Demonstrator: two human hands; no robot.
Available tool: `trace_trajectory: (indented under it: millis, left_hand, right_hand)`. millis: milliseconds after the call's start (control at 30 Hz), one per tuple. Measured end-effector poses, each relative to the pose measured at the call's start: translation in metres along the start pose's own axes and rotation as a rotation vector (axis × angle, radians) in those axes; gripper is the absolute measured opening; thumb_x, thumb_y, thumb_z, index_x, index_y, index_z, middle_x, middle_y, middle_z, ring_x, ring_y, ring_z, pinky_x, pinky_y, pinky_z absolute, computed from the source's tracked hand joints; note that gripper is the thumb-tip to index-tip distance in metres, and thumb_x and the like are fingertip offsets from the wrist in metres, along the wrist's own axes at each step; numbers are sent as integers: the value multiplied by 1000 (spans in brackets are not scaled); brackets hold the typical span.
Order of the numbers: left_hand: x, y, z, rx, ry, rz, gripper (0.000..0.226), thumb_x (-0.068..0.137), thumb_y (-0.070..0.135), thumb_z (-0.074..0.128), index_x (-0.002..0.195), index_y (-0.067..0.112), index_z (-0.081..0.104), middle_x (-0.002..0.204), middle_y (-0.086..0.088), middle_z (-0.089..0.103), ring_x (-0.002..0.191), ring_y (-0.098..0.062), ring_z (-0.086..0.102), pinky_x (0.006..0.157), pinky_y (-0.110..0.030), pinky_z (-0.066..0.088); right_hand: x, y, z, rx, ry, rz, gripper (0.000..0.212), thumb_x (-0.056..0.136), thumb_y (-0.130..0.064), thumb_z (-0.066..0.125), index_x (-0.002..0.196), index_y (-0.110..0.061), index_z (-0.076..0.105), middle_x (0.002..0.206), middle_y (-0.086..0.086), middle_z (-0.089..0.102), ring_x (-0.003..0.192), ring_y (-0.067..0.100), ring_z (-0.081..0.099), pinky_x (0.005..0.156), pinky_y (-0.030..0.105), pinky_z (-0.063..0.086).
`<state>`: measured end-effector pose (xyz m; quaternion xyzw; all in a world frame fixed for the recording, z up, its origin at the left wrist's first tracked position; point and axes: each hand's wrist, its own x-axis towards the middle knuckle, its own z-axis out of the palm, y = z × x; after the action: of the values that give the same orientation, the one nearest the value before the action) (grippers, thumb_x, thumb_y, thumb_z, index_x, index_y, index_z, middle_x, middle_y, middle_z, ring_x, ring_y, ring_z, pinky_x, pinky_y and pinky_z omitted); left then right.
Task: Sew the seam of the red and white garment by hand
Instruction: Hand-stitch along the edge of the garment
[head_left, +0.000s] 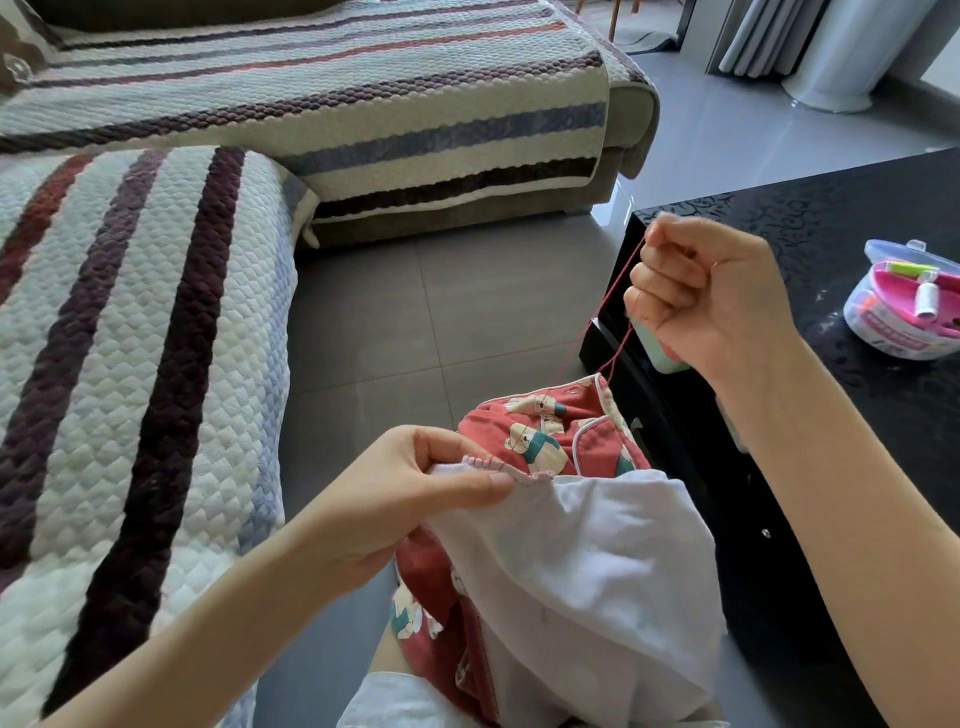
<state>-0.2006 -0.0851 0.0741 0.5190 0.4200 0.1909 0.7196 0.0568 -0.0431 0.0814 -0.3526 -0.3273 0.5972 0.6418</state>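
Red sewing thread (613, 301) runs taut in a doubled line from the raised right hand (717, 296) down to the piped edge of the red, bear-printed cotton garment with its white lining (571, 545), so a stitch looks to be in the middle of being drawn through. That hand is closed into a fist around the thread; the needle itself is not visible. The left hand (415, 499) pinches the scalloped pink seam edge (498, 467) between thumb and forefinger, holding the cloth steady over the lap. How much of the seam is already closed cannot be read; the thread in the cloth suggests sewing is under way, with knotting and trimming still ahead. A round plastic sewing kit (904, 306) sits on the glossy black table (831, 218), well apart from the work.
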Motion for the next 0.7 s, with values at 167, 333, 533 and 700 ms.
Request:
trace_trajectory:
  millis: [167,333,533,700]
  left_hand:
    - [0,0,0,-10,-28,-21,9,62,9,73,55,15,73,56,0,67,50,-6,62,48,-14,46]
    - [0,2,0,-21,-52,-28,12,63,10,71,51,14,70,53,2,64,47,-6,60,45,-13,44]
    - [-2,4,2,-64,-54,-47,21,64,7,69,44,14,66,47,4,61,41,-4,57,41,-12,41]
    - [-6,4,0,-27,-41,-61,31,64,-2,78,42,15,65,46,4,59,40,-3,55,40,-12,40]
  right_hand:
    - [11,0,-4,40,135,-4,34,86,-10,49,54,-14,60,40,-8,22,38,6,15,41,20,14]
    - [19,5,-8,87,226,11,40,92,-7,45,55,-11,59,40,-8,22,36,5,17,38,18,18]
    - [24,5,-12,74,295,-8,46,93,0,41,50,-12,54,39,-8,22,35,6,17,37,18,18]
    - [19,-7,-13,137,327,-47,27,78,0,51,53,-10,51,43,-6,21,40,8,14,41,19,17]
